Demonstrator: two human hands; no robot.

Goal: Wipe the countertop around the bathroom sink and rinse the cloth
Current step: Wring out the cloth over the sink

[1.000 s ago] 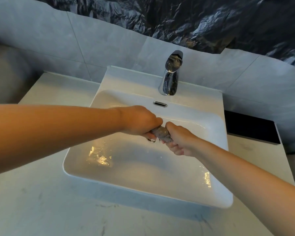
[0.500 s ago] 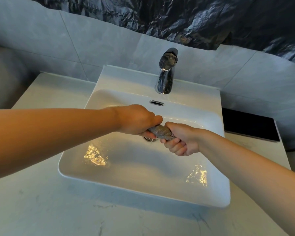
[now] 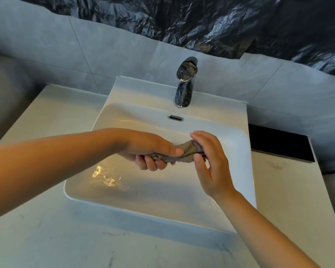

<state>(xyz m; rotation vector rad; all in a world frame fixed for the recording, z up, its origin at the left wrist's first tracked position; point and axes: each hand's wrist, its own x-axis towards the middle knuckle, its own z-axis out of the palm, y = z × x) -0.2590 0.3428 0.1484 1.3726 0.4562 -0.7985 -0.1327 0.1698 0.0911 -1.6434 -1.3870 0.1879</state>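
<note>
A small grey cloth (image 3: 184, 151), twisted into a roll, hangs over the middle of the white sink (image 3: 238, 171). My left hand (image 3: 147, 149) grips its left end, fingers curled under it and thumb along the top. My right hand (image 3: 211, 161) has its fingers straightened and spread; the cloth's right end lies against the palm between thumb and fingers. The chrome faucet (image 3: 184, 88) stands at the back of the basin and no water runs from it. The pale marble countertop (image 3: 85, 244) surrounds the sink.
A black rectangular object (image 3: 278, 144) lies on the counter right of the sink. Grey wall tiles and a dark crinkled sheet (image 3: 220, 22) rise behind the faucet. An overflow slot (image 3: 175, 118) sits below the spout. Wet glints show in the basin.
Both hands were wringing the twisted cloth in tight fists. Now my right hand has opened its fingers and loosened off the cloth, while my left hand keeps its grip.
</note>
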